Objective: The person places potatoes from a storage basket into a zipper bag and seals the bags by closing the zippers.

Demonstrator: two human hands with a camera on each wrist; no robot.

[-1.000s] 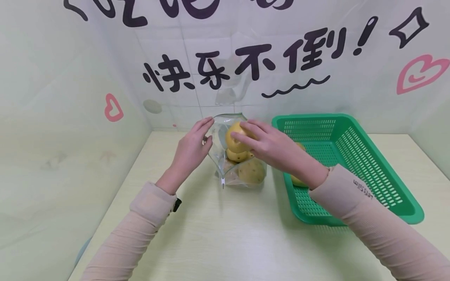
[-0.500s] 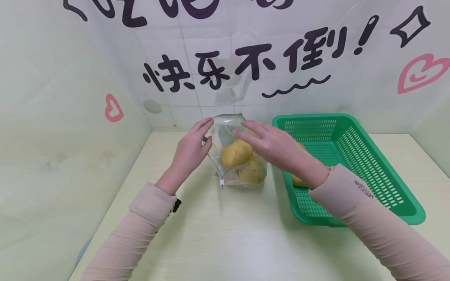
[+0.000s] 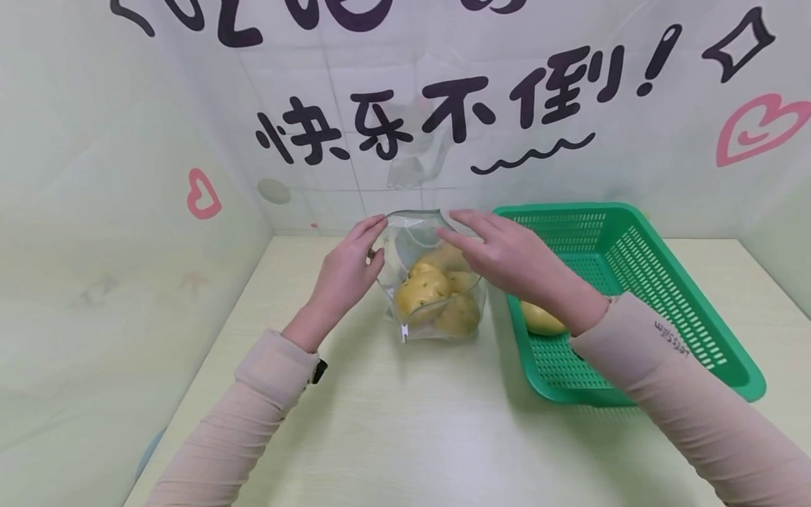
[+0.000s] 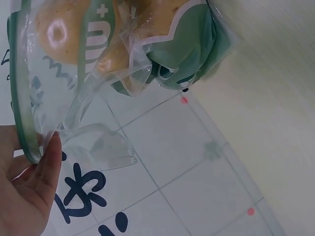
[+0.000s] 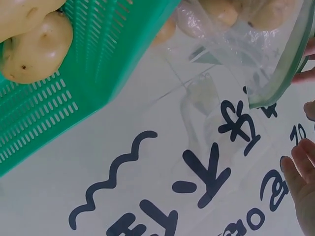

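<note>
Near the back wall, a clear zip-top bag [image 3: 412,229] stands on the table with its mouth spread wide and the slider hanging at the front. Several yellow potatoes [image 3: 421,292] lie piled in its lower part. My left hand [image 3: 345,274] pinches the left rim of the bag; the left wrist view shows thumb and fingertips on the green zip strip [image 4: 20,105]. Over the right side of the opening is my right hand [image 3: 507,250], fingers extended and holding nothing. In the right wrist view, its fingertips [image 5: 290,172] are apart from the bag.
A green slotted plastic basket [image 3: 678,299] sits right of the bag, beneath my right forearm. Potatoes [image 5: 42,49] remain inside it, partly hidden by the forearm in the head view. Behind the pale table [image 3: 418,429] rises a white sheet [image 3: 570,183] printed with large black characters.
My right hand has let go of a potato, which dropped into the bag, and then drifted slightly right. The left hand stays at the rim.
</note>
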